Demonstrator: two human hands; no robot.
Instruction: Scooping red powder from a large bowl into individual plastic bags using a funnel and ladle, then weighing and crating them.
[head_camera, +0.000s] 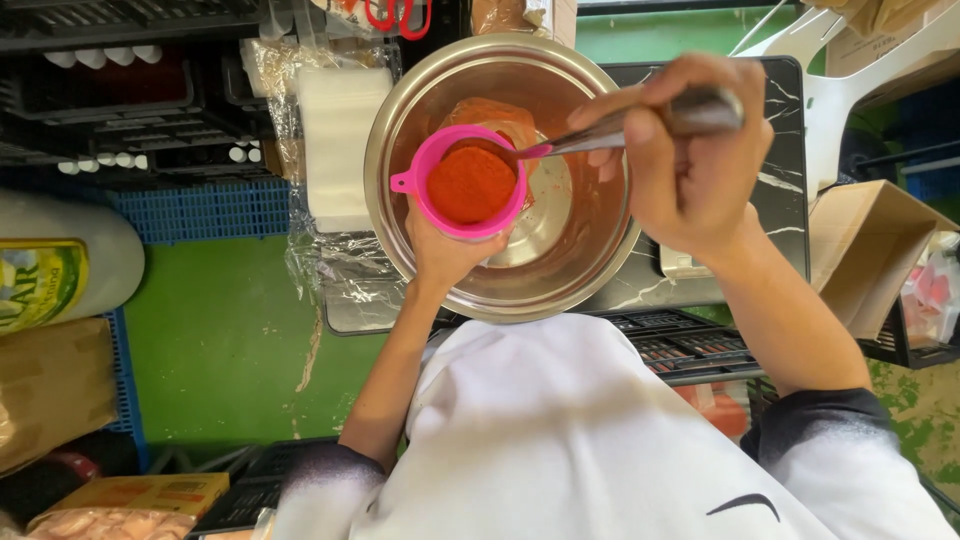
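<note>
My left hand (445, 250) is cupped closed under a small pink cup (470, 183) with a stub handle, filled nearly to the rim with orange-red powder (470, 185). I hold it up over the near-left part of a steel bowl (590, 250). My right hand (690, 160) is clenched shut around the handle of a metal spoon (590, 140), whose tip reaches the far rim of the cup. The bowl's inner wall is smeared with orange, and a crumpled clear bag (500, 115) with orange residue lies inside it behind the cup.

The bowl sits on a dark marbled surface (785, 180) with white veins, filling most of its left half. Just beyond that surface's left edge, a stack of white sheets in clear plastic wrap (335, 140) stands touching the bowl's rim. Further left, over the green floor (230, 340), lies a white cylindrical container with a yellow-and-green label (40, 280), and below it a brown paper package (50, 390). At the lower left corner, a yellow box (140, 492) rests above a clear packet of pinkish pieces (100, 525). Right of the marbled surface, an open brown cardboard box (865, 250) leans.
</note>
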